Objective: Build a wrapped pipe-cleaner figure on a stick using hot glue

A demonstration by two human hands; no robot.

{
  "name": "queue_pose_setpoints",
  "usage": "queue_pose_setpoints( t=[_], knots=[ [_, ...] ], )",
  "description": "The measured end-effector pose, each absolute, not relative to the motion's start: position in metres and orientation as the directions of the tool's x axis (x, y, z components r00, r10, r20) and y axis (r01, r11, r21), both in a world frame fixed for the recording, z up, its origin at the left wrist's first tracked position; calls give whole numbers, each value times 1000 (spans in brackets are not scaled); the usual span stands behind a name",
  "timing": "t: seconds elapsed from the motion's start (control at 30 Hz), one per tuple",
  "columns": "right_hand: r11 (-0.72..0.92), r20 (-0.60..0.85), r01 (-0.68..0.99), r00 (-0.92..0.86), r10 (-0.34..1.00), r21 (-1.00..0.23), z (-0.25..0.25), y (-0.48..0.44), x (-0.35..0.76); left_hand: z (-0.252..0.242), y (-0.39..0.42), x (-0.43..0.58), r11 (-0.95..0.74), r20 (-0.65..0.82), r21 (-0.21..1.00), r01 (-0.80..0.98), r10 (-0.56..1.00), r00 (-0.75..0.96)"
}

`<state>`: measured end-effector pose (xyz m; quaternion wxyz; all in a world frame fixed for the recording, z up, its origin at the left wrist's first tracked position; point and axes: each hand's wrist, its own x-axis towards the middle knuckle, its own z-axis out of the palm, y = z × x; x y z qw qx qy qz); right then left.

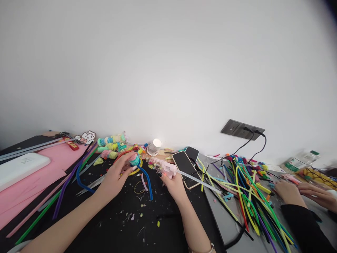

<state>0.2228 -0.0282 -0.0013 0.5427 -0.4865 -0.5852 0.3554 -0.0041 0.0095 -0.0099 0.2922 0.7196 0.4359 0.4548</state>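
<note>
Gripping pink glue gun (168, 168): curled right hand (172, 183)

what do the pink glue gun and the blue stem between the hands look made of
Pink glue gun: likely hard plastic; its smooth shell looks moulded. Blue stem: probably fuzzy fibre over hidden wire; its surface looks velvety and it holds a bend.

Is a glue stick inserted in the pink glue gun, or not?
Partly in, it appears: a long glue stick protrudes from the back of the pink glue gun in the right hand. Its depth inside is hidden.
</note>
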Motion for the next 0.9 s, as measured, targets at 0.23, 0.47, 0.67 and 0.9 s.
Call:
queue_pose_setpoints(
  t=[0.23, 0.47, 0.67, 0.9],
  knots=[
    [301, 291, 146, -84, 953, -943, 2, -31, 222, -10, 11, -4, -506, 444, 759, 409, 863, 243],
    [297, 283, 178, -98, 954, -938, 3, -31, 222, -13, 11, -5, -508, 431, 756, 413, 861, 270],
    [290, 278, 187, -88, 956, -938, 4, -32, 221, -13, 10, -5, -497, 413, 776, 389, 866, 283],
    [285, 272, 209, -87, 958, -935, 7, -33, 221, -14, 10, -4, -506, 423, 779, 369, 860, 286]
  ],
)
